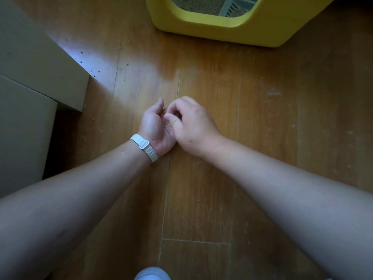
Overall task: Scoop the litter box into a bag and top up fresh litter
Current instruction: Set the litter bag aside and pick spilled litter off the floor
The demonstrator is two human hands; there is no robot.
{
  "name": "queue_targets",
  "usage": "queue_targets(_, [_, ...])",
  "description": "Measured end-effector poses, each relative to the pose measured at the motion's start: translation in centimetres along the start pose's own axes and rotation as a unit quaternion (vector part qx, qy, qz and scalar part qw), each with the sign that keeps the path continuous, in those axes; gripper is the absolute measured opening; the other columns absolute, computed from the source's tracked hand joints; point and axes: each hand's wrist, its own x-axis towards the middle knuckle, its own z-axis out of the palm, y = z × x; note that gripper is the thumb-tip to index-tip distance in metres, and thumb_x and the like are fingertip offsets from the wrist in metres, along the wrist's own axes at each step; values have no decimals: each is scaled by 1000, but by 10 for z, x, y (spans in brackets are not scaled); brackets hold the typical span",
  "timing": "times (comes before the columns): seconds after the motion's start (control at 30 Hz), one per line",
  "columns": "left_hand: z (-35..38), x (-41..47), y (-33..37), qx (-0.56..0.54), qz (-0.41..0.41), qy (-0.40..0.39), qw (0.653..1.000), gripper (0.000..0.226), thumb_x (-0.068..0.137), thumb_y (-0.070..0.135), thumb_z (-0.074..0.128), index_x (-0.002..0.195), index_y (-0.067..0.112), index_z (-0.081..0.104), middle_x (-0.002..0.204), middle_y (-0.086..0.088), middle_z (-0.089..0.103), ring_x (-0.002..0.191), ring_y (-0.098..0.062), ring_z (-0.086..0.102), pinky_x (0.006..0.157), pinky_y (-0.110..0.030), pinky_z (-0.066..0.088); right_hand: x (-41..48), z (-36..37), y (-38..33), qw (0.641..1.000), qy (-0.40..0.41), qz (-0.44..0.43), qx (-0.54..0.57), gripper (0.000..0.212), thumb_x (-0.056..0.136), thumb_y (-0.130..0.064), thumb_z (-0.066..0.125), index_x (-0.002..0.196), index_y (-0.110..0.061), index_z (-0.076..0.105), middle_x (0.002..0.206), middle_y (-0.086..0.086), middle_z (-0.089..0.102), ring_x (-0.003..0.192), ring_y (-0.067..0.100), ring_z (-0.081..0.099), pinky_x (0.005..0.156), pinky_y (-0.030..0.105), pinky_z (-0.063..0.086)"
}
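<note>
Floor: orange wooden planks (201,199).
Hands: left hand (155,126) cups grains (168,128); right hand (191,122) pinches, contents unclear.
Progress: I'm likely tidying; yellow plastic litter box (222,31) ahead.

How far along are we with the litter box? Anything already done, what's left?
Done: unclear; the litter box holds litter, with a white slotted piece inside. In hand: the left hand cups a few grains while the right hand sits over it, fingertips pinched. Remaining: stray grains dot the floor; no bag is in view.
</note>
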Motion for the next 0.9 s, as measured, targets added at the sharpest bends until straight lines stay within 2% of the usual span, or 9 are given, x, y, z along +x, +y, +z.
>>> queue_targets(0.07, [1,-1,1,-4,-12,-15,1000,67,102,46,28,86,-3,71,113,-21,61,124,-32,53,114,-42,34,-2,1,0,1000,-13,-23,-17,10,92,-15,59,92,-7,65,95,5,57,91,22,55,79,32,41])
queue_targets(0.13, [3,-4,2,5,-7,-10,1000,66,103,45,27,93,-6,69,114,-23,62,119,-33,57,109,-41,40,-1,-2,6,999,-3,-35,-26,14,91,-17,58,97,-9,67,97,6,58,93,25,57,81,35,45])
queue_targets(0.2, [5,-6,4,43,11,17,999,69,104,43,25,89,-7,70,100,-23,70,96,-31,70,89,-37,56,0,-8,21,998,35,-30,-35,16,89,-17,58,98,-8,69,98,9,60,91,27,58,80,39,49])
queue_targets(0.23, [5,-6,5,65,16,34,997,69,104,43,25,88,-6,71,94,-22,72,87,-29,72,80,-35,58,0,-12,32,997,57,-13,-43,15,89,-16,59,98,-8,68,97,9,60,89,25,59,79,39,49])
queue_targets(0.27, [4,-8,6,81,17,47,995,67,104,43,25,92,-6,69,93,-22,72,85,-29,73,79,-34,58,1,-17,44,996,73,14,-55,15,89,-15,60,99,-8,69,96,7,59,86,22,58,80,38,49])
queue_targets(0.37, [1,-11,7,93,19,62,994,62,104,44,26,104,-6,64,104,-23,71,94,-31,72,86,-35,54,1,-31,79,986,59,106,-113,18,90,-22,63,104,-12,67,95,-2,53,86,16,54,79,30,46])
queue_targets(0.47, [-1,-13,8,93,19,68,993,62,104,44,26,106,-6,63,105,-22,71,97,-31,71,88,-36,54,2,-37,98,980,39,143,-131,16,89,-28,66,97,-14,65,95,-3,54,88,17,55,75,28,44])
queue_targets(0.7, [-3,-7,6,104,14,80,991,63,104,45,26,105,-5,63,103,-22,72,94,-31,72,83,-35,57,14,-30,99,983,36,123,-133,24,85,-33,72,95,-12,65,96,0,55,88,17,54,78,28,44])
queue_targets(0.9, [-4,-2,4,107,9,81,991,63,104,45,26,105,-5,63,101,-21,73,94,-30,72,83,-35,57,17,-28,99,983,23,95,-155,16,92,-24,63,96,-9,66,100,5,58,94,20,54,82,33,46])
